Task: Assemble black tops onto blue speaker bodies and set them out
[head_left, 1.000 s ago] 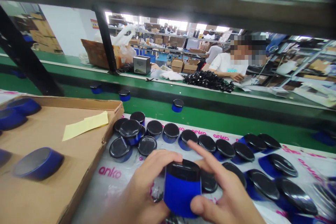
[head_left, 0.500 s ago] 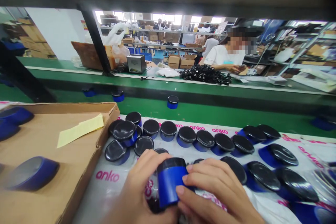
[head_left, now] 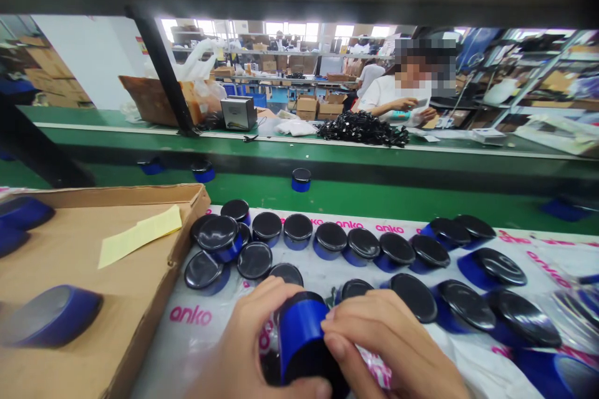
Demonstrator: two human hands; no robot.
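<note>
A blue jar with black ends [head_left: 303, 330] is held low in the middle of the view, tilted so its dark near end shows. My left hand [head_left: 253, 336] wraps round its left side, with the thumb across the near end. The fingertips of my right hand [head_left: 374, 336] are pressed together against the jar's right side. Around the hands, blue jars with black lids [head_left: 331, 238] stand in rows on a white plastic sheet [head_left: 191, 336] printed "anko" in pink.
On the left lies a cardboard tray [head_left: 140, 299] with blue jars and yellow paper strips [head_left: 140, 235]. Beyond is a green belt [head_left: 253, 190] carrying a few jars. Across it, a person in white [head_left: 381, 96] sits behind a pile of black parts [head_left: 360, 129].
The held jar has tipped, turning its dark near end into view. My right fingers have drawn together on its side. Across the belt, the person's hands have risen.
</note>
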